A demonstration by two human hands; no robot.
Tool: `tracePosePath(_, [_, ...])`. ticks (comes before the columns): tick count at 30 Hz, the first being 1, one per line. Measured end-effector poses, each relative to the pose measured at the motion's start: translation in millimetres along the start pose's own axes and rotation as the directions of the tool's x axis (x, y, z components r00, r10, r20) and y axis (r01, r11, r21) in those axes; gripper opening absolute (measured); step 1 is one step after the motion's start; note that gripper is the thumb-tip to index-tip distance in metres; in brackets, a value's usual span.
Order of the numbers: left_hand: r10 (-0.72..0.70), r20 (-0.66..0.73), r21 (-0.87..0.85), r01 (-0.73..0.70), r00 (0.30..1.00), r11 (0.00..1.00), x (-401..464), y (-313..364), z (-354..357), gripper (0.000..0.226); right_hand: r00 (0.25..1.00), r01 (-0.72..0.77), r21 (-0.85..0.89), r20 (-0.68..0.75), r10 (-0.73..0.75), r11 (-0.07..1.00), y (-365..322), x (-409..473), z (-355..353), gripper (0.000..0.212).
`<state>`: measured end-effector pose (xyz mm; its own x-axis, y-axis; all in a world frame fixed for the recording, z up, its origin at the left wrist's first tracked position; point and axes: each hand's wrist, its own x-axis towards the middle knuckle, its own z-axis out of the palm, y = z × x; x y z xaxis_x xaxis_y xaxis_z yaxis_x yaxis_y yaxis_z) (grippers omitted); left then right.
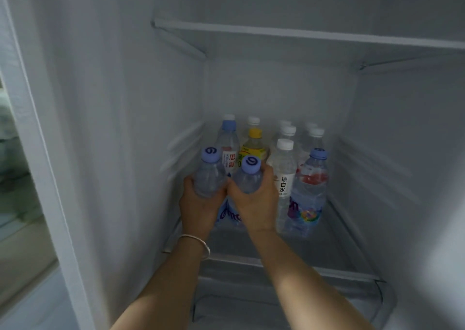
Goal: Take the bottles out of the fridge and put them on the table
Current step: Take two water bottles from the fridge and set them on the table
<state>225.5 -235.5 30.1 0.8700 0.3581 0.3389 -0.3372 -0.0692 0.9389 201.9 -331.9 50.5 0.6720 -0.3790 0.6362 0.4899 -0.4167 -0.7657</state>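
Inside the white fridge (141, 128), each hand gripped a clear, ribbed plastic bottle with a round lilac cap. The left hand (198, 204) wrapped the left bottle (210, 176); the right hand (254, 201) wrapped the right bottle (249, 176). Both bottles stood touching among other bottles (285, 168) on the glass shelf (327, 249). A thin metal bangle (198, 241) circled the left wrist.

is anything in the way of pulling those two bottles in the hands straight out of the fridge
Nothing visible. The left hand and right hand each grip a blue-capped bottle at the front of the group. The other bottles stand behind or to the right, and the shelf in front is bare. The table is out of view.
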Motion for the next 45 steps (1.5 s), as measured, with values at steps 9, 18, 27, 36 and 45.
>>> tracePosePath(9, [0.076,-0.138,-0.045,-0.082,0.988,0.996,-36.0,56.2,-11.8,0.043,0.99,0.127,-0.044,-0.052,-0.129,0.991,-47.2,-6.0,-24.3,0.036])
tracePosePath(18, [0.202,0.304,-0.22,-0.138,0.931,0.966,-133.5,105.6,-85.0,0.025,0.966,-0.018,-0.233,-0.256,-0.043,0.972,-128.9,-120.5,-109.1,0.035])
tracePosePath(27, [-0.003,0.711,-0.145,0.151,0.703,0.978,-304.5,83.8,-133.6,0.032,0.847,-0.373,-0.424,-0.518,0.117,0.825,-192.3,-294.6,-216.1,0.028])
tracePosePath(36, [0.029,0.91,-0.142,0.246,0.413,0.959,-509.3,130.4,-140.7,0.043,0.684,-0.584,-0.45,-0.721,0.112,0.675,-266.8,-437.8,-364.2,0.031])
tracePosePath(45, [0.011,0.98,-0.076,0.326,0.197,0.942,-759.6,203.5,-126.8,0.053,0.54,-0.758,-0.439,-0.837,0.087,0.483,-344.1,-582.3,-564.7,0.025])
